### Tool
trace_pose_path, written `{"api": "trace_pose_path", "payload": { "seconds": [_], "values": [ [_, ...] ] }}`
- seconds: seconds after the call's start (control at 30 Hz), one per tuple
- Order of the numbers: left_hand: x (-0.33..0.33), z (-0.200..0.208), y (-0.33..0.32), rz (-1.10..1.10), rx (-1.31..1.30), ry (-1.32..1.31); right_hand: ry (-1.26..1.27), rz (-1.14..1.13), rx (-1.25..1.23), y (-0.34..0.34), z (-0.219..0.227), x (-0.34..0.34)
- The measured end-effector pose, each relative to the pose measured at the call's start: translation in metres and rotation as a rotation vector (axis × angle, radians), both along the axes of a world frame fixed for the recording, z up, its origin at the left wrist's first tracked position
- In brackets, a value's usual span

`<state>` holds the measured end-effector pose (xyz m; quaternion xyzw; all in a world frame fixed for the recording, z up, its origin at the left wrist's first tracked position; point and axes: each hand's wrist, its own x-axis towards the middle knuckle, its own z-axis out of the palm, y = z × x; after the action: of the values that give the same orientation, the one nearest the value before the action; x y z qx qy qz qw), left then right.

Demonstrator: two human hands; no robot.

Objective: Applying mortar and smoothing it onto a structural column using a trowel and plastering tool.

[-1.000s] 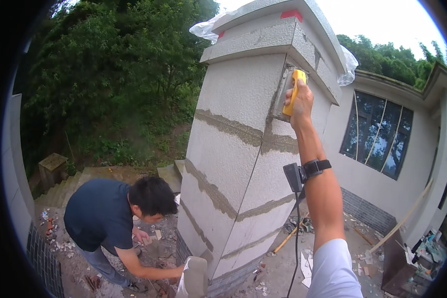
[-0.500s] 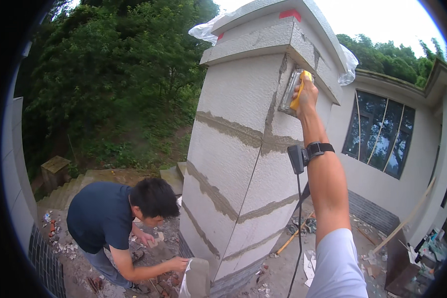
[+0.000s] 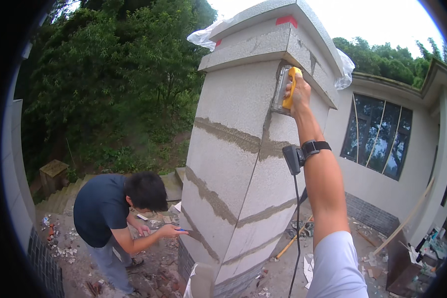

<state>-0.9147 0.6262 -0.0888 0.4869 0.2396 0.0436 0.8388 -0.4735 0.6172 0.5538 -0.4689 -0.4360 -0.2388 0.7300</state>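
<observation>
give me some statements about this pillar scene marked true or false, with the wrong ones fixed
1. The right-hand grip holds a trowel by its yellow handle. True.
2. A co-worker bends over left of the pillar. True.
3. The trowel is low on the pillar. False: it is near the top, just below a ledge.
4. A black strap circles the trowel. False: the black strap circles the right forearm.

Green trees [image 3: 114,84] at left, dark window [image 3: 384,135] and 1 leaning pole [image 3: 405,216], perhaps wooden, at right
</observation>
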Motion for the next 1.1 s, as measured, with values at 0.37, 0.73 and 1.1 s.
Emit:
{"api": "trace_pose_path", "payload": {
  "seconds": [0.37,0.73,1.1],
  "values": [
    [0.012,-0.038,0.012,-0.107,0.072,-0.091,-0.037,-0.145,0.002,-0.020,-0.043,0.011],
    [0.009,-0.002,0.015,-0.111,0.046,-0.003,-0.057,-0.200,-0.087,-0.053,-0.070,0.014],
    [0.008,-0.013,0.009,-0.122,0.082,-0.038,-0.318,-0.432,-0.516,-0.040,0.016,-0.031]
  ]
}}
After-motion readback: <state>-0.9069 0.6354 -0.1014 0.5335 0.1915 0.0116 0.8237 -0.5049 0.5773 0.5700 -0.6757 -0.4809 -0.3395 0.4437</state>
